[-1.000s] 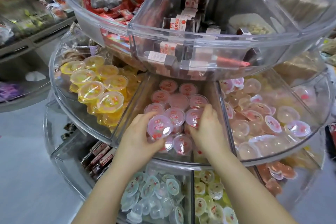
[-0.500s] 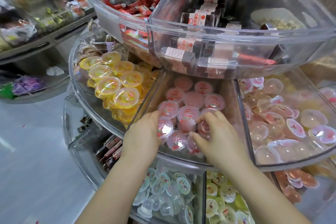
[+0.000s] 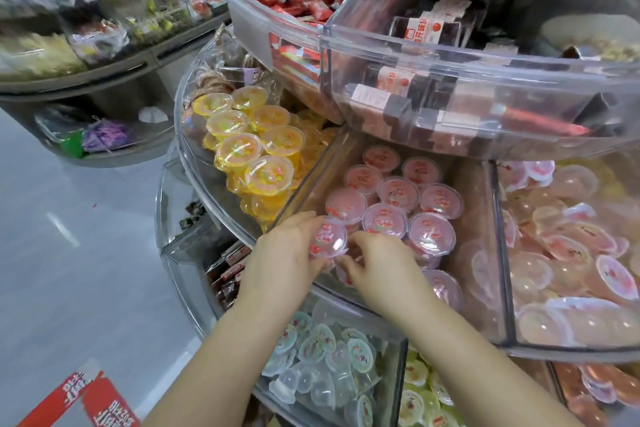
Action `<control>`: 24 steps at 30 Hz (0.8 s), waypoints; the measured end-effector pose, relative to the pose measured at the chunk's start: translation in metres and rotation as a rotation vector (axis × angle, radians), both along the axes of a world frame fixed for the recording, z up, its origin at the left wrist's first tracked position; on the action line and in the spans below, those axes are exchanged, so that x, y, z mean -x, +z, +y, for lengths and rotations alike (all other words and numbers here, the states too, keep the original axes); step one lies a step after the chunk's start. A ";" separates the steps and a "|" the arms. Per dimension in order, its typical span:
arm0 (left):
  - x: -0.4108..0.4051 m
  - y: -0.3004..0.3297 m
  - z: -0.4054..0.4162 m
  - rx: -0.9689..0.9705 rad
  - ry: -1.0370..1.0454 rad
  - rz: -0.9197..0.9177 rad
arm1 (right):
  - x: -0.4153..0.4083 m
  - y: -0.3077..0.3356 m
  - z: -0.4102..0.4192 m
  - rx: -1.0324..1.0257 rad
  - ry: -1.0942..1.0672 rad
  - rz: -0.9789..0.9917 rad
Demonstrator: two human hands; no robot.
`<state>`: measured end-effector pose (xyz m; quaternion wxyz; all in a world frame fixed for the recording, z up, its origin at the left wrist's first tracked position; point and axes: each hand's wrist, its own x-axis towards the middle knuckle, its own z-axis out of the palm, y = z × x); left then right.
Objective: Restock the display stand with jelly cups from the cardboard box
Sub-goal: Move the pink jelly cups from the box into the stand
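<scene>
Head view shows the left hand (image 3: 282, 253) grasping a light, slick, crushable pink jelly cup (image 3: 328, 241), best held at its rigid rim, right hand (image 3: 379, 267) fingers curled beside it, their grasp hidden.

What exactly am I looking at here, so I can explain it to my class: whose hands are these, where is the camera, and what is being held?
There is no machine: a person's bare hands, filmed by a camera worn on their head, looking down. They reach into a clear plastic tiered display stand. The left hand holds a small pink jelly cup with a clear lid in the middle compartment. The right hand reaches among the pink cups below it; its grip is unclear. Round yellow jelly cups fill the neighbouring compartment.
</scene>
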<state>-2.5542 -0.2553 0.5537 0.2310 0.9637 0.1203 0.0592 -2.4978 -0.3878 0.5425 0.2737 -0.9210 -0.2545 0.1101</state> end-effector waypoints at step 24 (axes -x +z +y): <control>0.328 -0.220 0.125 0.881 1.048 -0.182 | 0.221 -0.167 0.169 0.135 0.781 0.457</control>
